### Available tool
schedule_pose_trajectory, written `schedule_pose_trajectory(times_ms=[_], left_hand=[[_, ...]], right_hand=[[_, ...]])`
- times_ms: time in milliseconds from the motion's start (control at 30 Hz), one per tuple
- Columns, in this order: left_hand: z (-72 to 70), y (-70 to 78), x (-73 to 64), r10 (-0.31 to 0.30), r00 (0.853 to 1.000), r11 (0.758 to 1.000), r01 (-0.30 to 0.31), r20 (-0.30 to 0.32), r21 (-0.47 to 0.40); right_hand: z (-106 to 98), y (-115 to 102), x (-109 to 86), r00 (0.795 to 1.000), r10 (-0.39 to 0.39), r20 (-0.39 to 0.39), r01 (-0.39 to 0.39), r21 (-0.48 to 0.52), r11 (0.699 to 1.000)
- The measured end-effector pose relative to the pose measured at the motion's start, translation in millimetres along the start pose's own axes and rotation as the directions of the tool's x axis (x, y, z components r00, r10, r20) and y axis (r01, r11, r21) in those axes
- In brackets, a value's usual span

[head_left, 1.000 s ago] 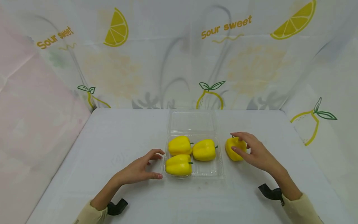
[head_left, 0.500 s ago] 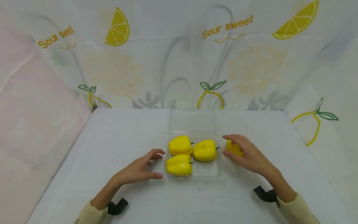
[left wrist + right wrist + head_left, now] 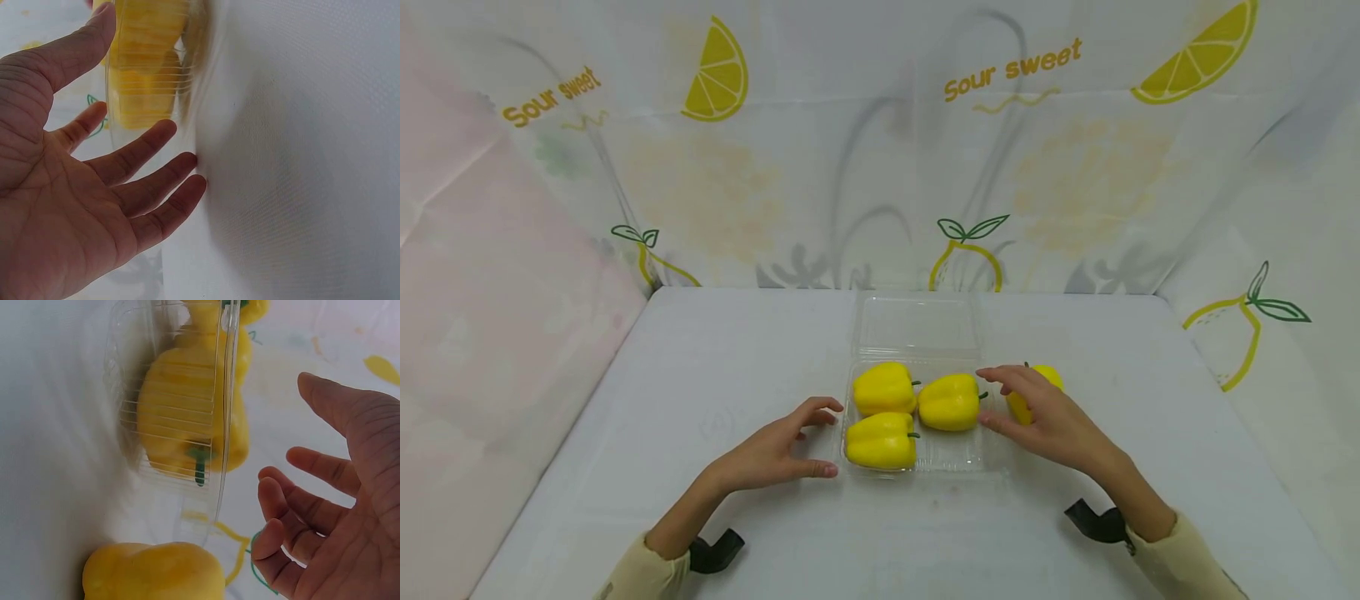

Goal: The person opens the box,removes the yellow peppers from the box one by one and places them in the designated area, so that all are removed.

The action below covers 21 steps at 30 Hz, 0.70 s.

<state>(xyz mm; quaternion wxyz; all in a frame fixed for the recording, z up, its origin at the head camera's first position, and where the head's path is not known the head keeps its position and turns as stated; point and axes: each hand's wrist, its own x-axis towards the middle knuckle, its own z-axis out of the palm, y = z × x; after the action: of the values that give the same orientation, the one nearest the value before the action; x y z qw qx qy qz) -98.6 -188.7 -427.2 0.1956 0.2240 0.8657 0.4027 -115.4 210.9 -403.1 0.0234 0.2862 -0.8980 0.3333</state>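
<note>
Three yellow bell peppers, one of them a right-hand bell pepper (image 3: 949, 402), lie in a clear plastic clamshell box (image 3: 951, 454), whose lid (image 3: 917, 325) is folded back. Outside its right wall sits a loose yellow bell pepper (image 3: 1049, 377), also seen in the right wrist view as a pepper (image 3: 153, 572). My right hand (image 3: 1052, 421) hovers over the box's right edge, partly hiding the loose pepper; its fingers are loosely bent and hold nothing. My left hand (image 3: 771, 454) is at the box's left side, fingers spread and holding nothing. Whether its fingertips touch the box, I cannot tell.
A white table (image 3: 737, 358) bears everything. Behind it hangs a printed cloth (image 3: 820, 167) with lemon motifs, and cloth walls flank both sides. Black curved pieces (image 3: 718, 552) are worn at the wrists.
My right hand has moved left from the loose pepper to the box's right edge. The loose pepper stays in place. My left hand has hardly moved.
</note>
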Motion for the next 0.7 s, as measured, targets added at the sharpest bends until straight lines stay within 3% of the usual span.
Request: schedule_pose_trajectory(times_ms=[400,700], left_hand=[[0.3,-2.0,0.6,0.018,1.0,1.0,-0.018,0.009,0.007],[0.0,-0.7,-0.1,0.015,1.0,1.0,-0.015,0.007,0.006]], right_hand=[[12.5,-8.9,4.5,0.996,-0.09,0.002,0.09,-0.004,0.996],[18.5,-21.2,6.7,0.998,-0.06,0.035,0.06,-0.014,0.998]])
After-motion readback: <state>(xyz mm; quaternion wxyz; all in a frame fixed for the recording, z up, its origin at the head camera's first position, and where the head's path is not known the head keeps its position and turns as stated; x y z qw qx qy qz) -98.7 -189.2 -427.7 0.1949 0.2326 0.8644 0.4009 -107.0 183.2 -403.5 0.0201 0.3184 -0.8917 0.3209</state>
